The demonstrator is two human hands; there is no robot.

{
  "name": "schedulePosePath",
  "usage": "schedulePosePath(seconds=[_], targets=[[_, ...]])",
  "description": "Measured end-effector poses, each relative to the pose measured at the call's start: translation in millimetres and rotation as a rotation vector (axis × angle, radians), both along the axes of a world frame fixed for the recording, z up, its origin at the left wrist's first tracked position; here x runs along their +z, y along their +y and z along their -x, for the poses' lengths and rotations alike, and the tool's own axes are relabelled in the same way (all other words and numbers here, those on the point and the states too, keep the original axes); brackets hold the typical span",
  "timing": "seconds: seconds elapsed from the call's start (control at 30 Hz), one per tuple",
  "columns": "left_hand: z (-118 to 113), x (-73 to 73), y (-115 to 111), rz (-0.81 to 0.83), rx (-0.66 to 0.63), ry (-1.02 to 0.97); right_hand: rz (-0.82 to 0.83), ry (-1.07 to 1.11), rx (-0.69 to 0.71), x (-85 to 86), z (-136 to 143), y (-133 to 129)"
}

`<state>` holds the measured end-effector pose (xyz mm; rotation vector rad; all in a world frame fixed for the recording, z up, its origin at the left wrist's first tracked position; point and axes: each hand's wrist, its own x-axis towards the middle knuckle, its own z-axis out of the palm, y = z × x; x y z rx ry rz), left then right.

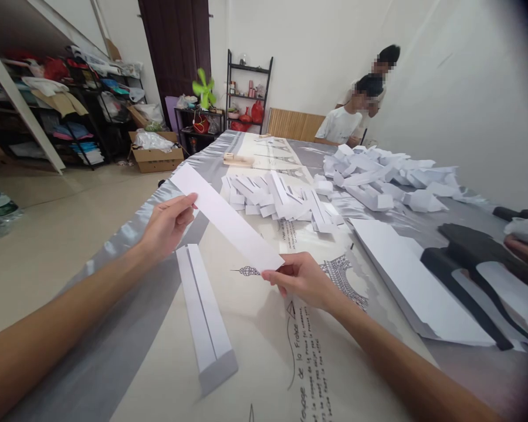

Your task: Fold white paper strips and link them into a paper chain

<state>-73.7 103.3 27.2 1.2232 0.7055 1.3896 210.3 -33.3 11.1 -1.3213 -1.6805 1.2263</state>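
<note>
A long white folded paper strip (229, 217) is held slantwise above the table, pinched at both ends. My left hand (169, 220) grips its upper left edge between thumb and fingers. At the lower right corner, my right hand (301, 278) pinches it the same way. Below and left lies a folded paper sleeve (205, 319) with a lengthwise seam and a flap at its near end. Farther back on the printed cloth (264, 375) is a heap of similar folded papers (277, 196).
A larger pile of white papers (387, 173) sits at the back right. Nearer right are a stack of white sheets (409, 281) and a dark strapped object (462, 293). Two people (345, 120) are beyond the table. A cardboard box (156, 155) stands on the floor.
</note>
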Motion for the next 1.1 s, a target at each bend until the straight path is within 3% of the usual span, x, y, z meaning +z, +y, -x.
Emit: schedulePosePath(seconds=[0.4,0.53,0.67,0.77,0.93,1.1], targets=[[-3,4.3,-3,0.106,0.022,-0.107,-0.002,-0.033,0.030,-0.9,-6,2],[2,-1.2,5,0.135,0.083,-0.137,0.006,-0.042,0.078,-1.2,-7,1],[-1,-9.1,5,0.148,0.027,-0.117,0.009,-0.056,0.088,-5.4,-7,2],[-10,-15.3,-5,0.124,-0.060,0.003,0.006,-0.070,0.065,-7.8,-7,3],[-30,-24.7,-35,-0.005,-0.224,0.370,0.008,-0.064,0.033,-6.5,-4,2],[-38,-24.3,-53,-0.088,-0.359,0.640,-0.010,-0.040,0.048,-6.6,-1,1]])
